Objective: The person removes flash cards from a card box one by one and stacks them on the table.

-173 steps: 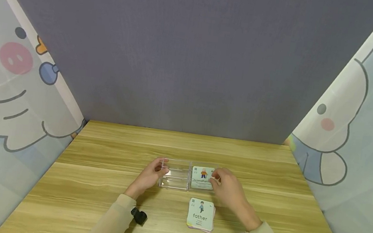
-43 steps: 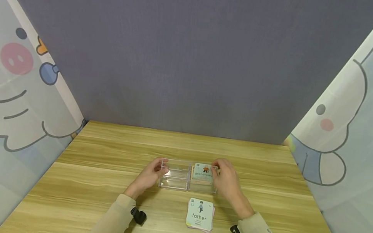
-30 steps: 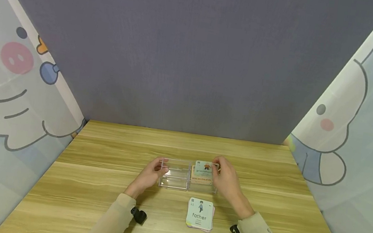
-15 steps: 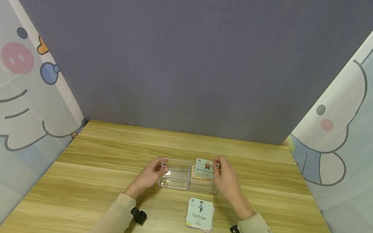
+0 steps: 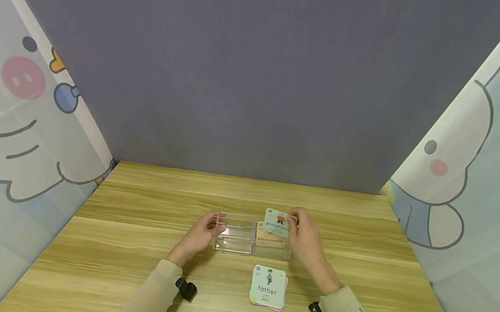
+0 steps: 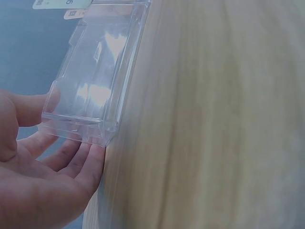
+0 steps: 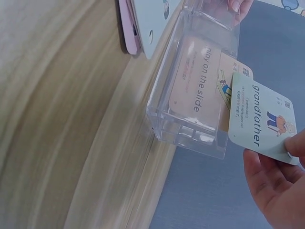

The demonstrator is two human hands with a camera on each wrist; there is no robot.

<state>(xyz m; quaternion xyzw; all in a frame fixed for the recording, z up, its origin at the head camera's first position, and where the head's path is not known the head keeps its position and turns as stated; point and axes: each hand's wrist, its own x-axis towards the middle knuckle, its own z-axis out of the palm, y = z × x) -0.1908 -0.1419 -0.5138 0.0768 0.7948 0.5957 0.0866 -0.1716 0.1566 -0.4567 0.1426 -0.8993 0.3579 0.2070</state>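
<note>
A clear plastic box (image 5: 233,245) with two compartments lies on the table. My left hand (image 5: 199,237) grips its left end, thumb on the near side and fingers curled beneath, as the left wrist view shows. My right hand (image 5: 307,241) pinches the right edge of a pale green "grandfather" card (image 7: 262,117) between thumb and fingers. That card is tilted and raised above the right compartment. Inside the compartment sits an orange "play on the slide" card (image 7: 195,78), partly overlapped by the green one in the head view. The left compartment shows no cards.
In front of the box's right half, a small stack of cards with a "father" card (image 5: 268,286) on top lies on the wooden table (image 5: 126,245). A grey panel (image 5: 260,74) rises behind the table, with cartoon-printed curtains (image 5: 470,193) at both sides.
My right hand has lifted the grandfather card out of the right compartment, up and slightly right, exposing the orange card beneath. My left hand stays on the box; the father stack is almost unmoved.
</note>
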